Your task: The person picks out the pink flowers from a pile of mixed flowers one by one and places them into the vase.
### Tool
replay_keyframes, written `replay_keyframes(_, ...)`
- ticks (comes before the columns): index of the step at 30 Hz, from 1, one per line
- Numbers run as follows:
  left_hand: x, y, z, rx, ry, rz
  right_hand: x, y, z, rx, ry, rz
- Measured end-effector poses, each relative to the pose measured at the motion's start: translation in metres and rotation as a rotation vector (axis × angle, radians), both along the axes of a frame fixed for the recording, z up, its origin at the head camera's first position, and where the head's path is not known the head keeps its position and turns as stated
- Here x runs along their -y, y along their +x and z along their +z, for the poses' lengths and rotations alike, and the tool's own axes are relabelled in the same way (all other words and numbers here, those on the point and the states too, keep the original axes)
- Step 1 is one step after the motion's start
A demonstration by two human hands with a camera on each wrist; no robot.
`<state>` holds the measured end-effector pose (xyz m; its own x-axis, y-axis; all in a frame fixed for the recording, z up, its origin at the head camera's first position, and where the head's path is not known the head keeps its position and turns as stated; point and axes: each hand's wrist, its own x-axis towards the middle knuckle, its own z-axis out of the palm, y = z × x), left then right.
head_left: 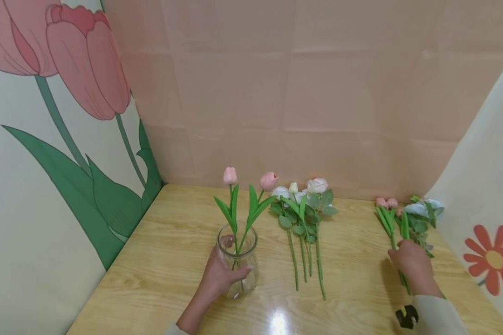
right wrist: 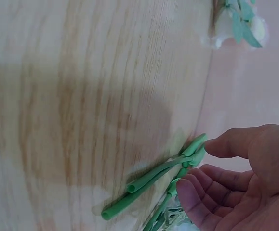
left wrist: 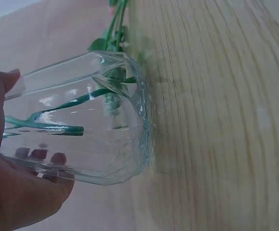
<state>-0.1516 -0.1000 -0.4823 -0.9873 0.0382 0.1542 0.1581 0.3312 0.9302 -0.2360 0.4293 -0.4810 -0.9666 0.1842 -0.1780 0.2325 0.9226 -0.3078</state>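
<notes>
My left hand (head_left: 220,274) grips a clear glass vase (head_left: 251,270) round its side, thumb on the near face and fingers behind. Two pink tulips stand in it, one tulip (head_left: 230,176) upright and another tulip (head_left: 269,181) leaning right. In the left wrist view their cut stems (left wrist: 72,129) show through the glass, and the vase base is close to the wood. On the right, my right hand (head_left: 412,263) is over a few pink tulips (head_left: 392,203) lying down. The right wrist view shows thumb and fingers apart, fingertips right at the green tulip stems (right wrist: 153,178).
Between the hands lies a group of pale roses (head_left: 317,186) with a cream tulip bud (head_left: 293,188), stems towards me. Bluish-white flowers (head_left: 421,208) lie beyond the right hand. The wooden table (head_left: 151,279) meets a brown backdrop (head_left: 276,116). A dark object (head_left: 406,317) is by the right sleeve.
</notes>
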Motion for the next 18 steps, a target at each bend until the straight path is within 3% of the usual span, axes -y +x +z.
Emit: replay_keyframes(18, 0.0, 0.0, 0.0, -0.009, -0.011, -0.001, -0.012, -0.012, -0.014, 0.047, 0.016, 0.034)
